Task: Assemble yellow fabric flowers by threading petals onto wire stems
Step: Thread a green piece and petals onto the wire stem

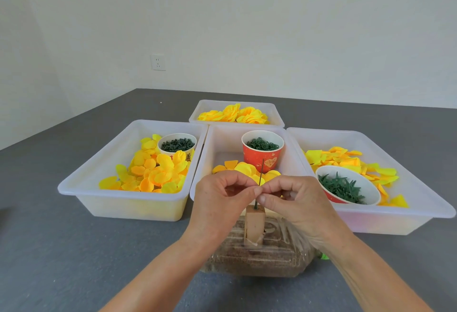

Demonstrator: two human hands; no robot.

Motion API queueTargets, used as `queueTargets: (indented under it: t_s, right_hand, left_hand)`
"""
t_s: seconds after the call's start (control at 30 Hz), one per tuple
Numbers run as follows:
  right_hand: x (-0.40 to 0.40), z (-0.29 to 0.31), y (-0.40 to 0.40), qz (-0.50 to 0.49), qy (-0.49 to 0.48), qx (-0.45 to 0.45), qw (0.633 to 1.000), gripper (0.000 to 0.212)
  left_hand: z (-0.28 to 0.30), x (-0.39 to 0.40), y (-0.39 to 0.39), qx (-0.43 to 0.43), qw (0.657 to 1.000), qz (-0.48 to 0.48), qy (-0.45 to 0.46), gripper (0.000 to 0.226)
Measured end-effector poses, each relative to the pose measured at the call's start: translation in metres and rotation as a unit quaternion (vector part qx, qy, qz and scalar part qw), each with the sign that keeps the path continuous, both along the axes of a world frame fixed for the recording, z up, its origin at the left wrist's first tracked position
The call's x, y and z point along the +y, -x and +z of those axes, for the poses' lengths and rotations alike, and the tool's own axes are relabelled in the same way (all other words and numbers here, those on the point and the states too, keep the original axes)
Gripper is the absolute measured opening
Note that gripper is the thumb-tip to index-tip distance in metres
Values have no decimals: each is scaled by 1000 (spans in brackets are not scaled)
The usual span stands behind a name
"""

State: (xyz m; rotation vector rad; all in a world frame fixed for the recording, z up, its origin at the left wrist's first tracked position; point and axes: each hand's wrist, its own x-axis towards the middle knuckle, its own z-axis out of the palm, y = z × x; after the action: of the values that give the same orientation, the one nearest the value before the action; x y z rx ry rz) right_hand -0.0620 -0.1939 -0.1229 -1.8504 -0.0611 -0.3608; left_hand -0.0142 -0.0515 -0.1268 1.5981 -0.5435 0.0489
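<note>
A thin dark green wire stem (261, 170) stands upright in a small wooden block (254, 225). The block sits on a clear plastic container (259, 259) filled with brown grains. My left hand (220, 200) and my right hand (291, 200) meet at the stem a little above the block, thumbs and forefingers pinching it from either side. Any small piece between the fingertips is hidden. Loose yellow petals (244, 168) lie in the middle tray (210, 153) just behind my hands.
A red cup (262, 155) of green rings stands in the middle tray. The left tray (99, 175) holds petals and a cup (176, 144) of green bits. The right tray (420, 188) holds petals and a bowl (346, 188) of green leaves. Finished yellow flowers (232, 113) fill the far tray (197, 111).
</note>
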Motion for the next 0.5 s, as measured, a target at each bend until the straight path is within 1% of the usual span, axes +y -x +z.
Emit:
queueTargets:
  t_s: [0.13, 0.3, 0.5]
  right_hand:
    - [0, 0, 0, -8, 3, 6, 1000, 20]
    - [-1, 0, -2, -10, 19, 9, 1000, 19]
    - [-2, 1, -2, -8, 15, 17, 1000, 20]
  left_hand:
    - [1, 1, 1, -24, 999, 16, -30, 18]
    - [5, 0, 2, -56, 995, 33, -77, 31]
    - [7, 1, 1, -74, 991, 27, -109, 29]
